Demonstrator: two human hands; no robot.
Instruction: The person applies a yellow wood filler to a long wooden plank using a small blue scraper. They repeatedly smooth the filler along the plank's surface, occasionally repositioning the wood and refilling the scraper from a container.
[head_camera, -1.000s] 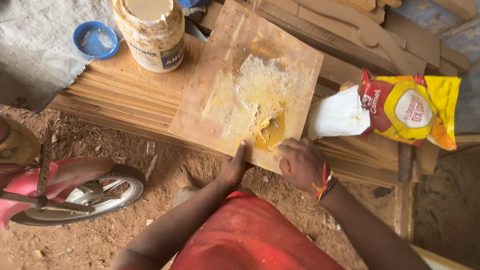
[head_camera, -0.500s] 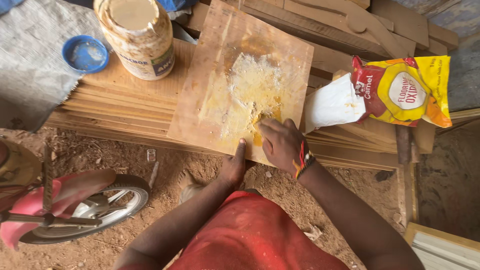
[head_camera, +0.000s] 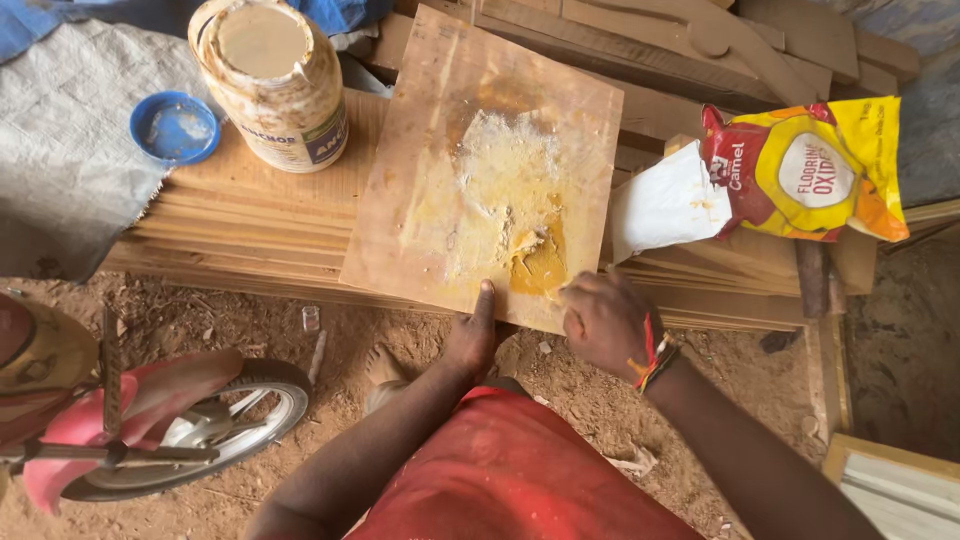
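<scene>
1. Two hands meet the square brown plywood board (head_camera: 440, 150), the landmark here, at its near edge.
2. Left of the board stand a blue plastic lid (head_camera: 174, 128) and an open paste-smeared jar (head_camera: 272, 82).
3. Left hand (head_camera: 470, 340) pinches the board's near edge, thumb on top.
4. Pale yellow paste heap (head_camera: 510, 200) lies on the board's right half, just ahead of both hands; its long axis runs away from the person.
5. Right hand (head_camera: 605, 322), curled closed, is nearer the heap's dark orange near end; whether it holds a tool is hidden.
6. Right of the board lies a yellow-and-red powder bag (head_camera: 800, 170).

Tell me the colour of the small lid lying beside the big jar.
Blue, with a pale whitish smear inside. The lid shows in the head view, left of the jar.
</scene>
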